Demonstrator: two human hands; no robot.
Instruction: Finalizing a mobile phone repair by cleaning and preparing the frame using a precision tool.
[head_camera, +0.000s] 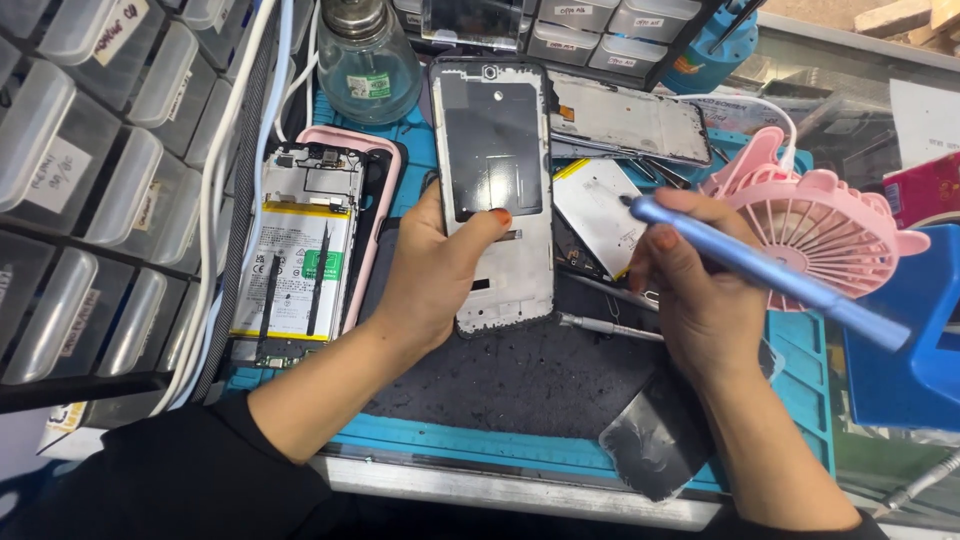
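The left hand (430, 275) has its fingers closed around a phone frame (497, 190), thumb pressed on the dark inner panel, holding the frame upright above the dark mat (520, 380). The right hand (690, 290) has its fingers closed on a blue screwdriver (760, 270), its tip pointing toward the frame's right edge but clear of it; the handle runs out to the lower right. Just left of the frame lies an opened phone (300, 260) with its battery exposed, resting in a pink case (385, 200). Behind the frame sit a second bare frame (630, 120) and a glass bottle (368, 60). A pink fan (820, 230) stands beside the right hand. Parts drawers (90, 180) line the left of the surface.
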